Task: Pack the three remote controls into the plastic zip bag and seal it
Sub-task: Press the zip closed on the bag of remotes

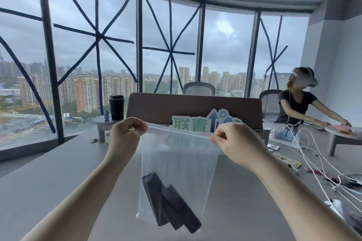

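Note:
A clear plastic zip bag hangs in the air above the grey table, stretched by its top strip. My left hand pinches the strip's left end and my right hand pinches its right end. Dark remote controls lie slanted and overlapping in the bag's bottom left corner; their exact number is hard to tell through the plastic. The zip strip looks straight and taut between my fingers.
A brown divider panel with a green-lettered sign stands behind the bag. A black tumbler sits on a small riser at the left. White cables and chargers sprawl at the right, where another person works.

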Motion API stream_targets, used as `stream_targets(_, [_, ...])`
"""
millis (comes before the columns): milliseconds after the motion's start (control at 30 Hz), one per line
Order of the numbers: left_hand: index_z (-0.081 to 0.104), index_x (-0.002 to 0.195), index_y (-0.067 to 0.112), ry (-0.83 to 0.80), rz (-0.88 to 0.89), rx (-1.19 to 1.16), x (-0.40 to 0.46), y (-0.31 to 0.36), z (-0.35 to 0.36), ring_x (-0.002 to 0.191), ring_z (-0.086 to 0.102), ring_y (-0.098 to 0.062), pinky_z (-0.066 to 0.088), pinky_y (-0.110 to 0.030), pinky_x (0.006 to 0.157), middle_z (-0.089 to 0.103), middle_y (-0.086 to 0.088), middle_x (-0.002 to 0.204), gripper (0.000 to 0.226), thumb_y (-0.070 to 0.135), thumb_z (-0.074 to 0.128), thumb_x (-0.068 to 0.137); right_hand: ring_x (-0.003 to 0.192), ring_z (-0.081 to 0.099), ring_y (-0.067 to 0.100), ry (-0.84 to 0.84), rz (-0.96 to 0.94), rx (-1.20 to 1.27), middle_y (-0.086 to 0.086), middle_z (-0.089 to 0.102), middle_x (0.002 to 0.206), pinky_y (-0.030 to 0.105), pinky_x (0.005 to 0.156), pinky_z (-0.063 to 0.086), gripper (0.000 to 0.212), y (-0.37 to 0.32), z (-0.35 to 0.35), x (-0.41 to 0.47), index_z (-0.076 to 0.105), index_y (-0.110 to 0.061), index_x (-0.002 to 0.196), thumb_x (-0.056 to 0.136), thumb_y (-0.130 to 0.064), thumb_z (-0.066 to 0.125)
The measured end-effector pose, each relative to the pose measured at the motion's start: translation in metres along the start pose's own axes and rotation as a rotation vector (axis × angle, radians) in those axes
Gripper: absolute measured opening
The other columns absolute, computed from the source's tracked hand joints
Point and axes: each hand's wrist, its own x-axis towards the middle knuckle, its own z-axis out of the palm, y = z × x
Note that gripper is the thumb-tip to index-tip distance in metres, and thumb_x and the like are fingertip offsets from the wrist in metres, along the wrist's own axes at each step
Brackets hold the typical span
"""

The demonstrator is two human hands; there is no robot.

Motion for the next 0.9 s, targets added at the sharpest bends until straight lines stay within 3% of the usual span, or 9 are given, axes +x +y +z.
stream_targets(267, [0.062, 0.067, 0.004, -0.008, -0.042, -0.07, 0.019, -0.018, -0.021, 0.041, 0.033, -0.018, 0.027, -0.019, 0.042, 0.044, -0.004, 0.047, 0.015, -0.002, 0.061, 0.081, 0.062, 0.056, 0.02, 0.105, -0.071, 0.038, -0.006, 0.056, 0.058, 0.036, 0.062, 0.049, 0.036, -0.014, 0.013, 0.016, 0.056, -0.017, 0.061, 0.085, -0.041, 0.069])
stream_targets(367, [0.061, 0.065, 0.007, -0.015, -0.127, 0.001, 0.034, -0.049, -0.026, 0.031, 0.039, -0.012, 0.03, -0.017, 0.033, 0.049, 0.006, 0.041, 0.021, -0.006, 0.056, 0.081, 0.058, 0.056, 0.02, 0.074, -0.02, 0.091, -0.009, 0.053, 0.053, 0.037, 0.061, 0.051, 0.035, -0.011, 0.06, 0.048, 0.058, -0.014, 0.065, 0.084, -0.04, 0.071])
stream_targets(433, [0.061, 0.066, 0.014, -0.012, -0.175, 0.068, 0.054, -0.068, -0.031, 0.032, 0.05, -0.011, 0.037, -0.019, 0.033, 0.057, 0.003, 0.053, 0.026, -0.004, 0.054, 0.082, 0.057, 0.061, 0.02, 0.033, 0.028, 0.16, -0.004, 0.061, 0.053, 0.036, 0.063, 0.053, 0.033, -0.014, 0.093, 0.079, 0.061, -0.012, 0.068, 0.086, -0.038, 0.069])
stream_targets(533, [0.062, 0.071, 0.018, 0.018, -0.196, 0.074, 0.096, -0.082, -0.04, 0.046, 0.065, -0.015, 0.051, -0.025, 0.041, 0.065, -0.002, 0.079, 0.026, 0.0, 0.052, 0.087, 0.046, 0.058, 0.012, 0.044, 0.09, 0.335, 0.001, 0.07, 0.056, 0.035, 0.062, 0.054, 0.027, -0.032, 0.128, 0.131, 0.064, -0.012, 0.068, 0.088, -0.03, 0.067])
stream_targets(633, [0.06, 0.075, 0.017, 0.12, -0.18, 0.053, 0.141, -0.085, -0.052, 0.062, 0.069, -0.02, 0.058, -0.035, 0.057, 0.067, -0.002, 0.085, 0.025, 0.001, 0.049, 0.091, 0.035, 0.055, 0.003, 0.144, 0.072, 0.444, 0.0, 0.071, 0.058, 0.026, 0.052, 0.05, 0.025, -0.057, 0.151, 0.172, 0.063, -0.016, 0.067, 0.088, -0.027, 0.067])
stream_targets(733, [0.059, 0.071, 0.02, 0.167, -0.164, 0.059, 0.171, -0.106, -0.072, 0.07, 0.069, -0.019, 0.059, -0.038, 0.065, 0.067, -0.004, 0.081, 0.026, 0.003, 0.053, 0.09, 0.034, 0.056, 0.002, 0.167, 0.053, 0.515, -0.001, 0.071, 0.062, 0.013, 0.04, 0.045, 0.02, -0.075, 0.178, 0.187, 0.066, -0.013, 0.072, 0.087, -0.024, 0.07])
stream_targets(900, [0.066, 0.063, 0.021, 0.193, -0.26, 0.099, 0.165, -0.176, -0.106, 0.066, 0.065, -0.022, 0.057, -0.042, 0.077, 0.069, 0.004, 0.058, 0.028, 0.0, 0.064, 0.081, 0.039, 0.06, 0.011, -0.03, 0.084, 0.553, 0.005, 0.074, 0.066, 0.027, 0.051, 0.052, 0.017, -0.077, 0.245, 0.171, 0.067, -0.011, 0.073, 0.085, -0.023, 0.069])
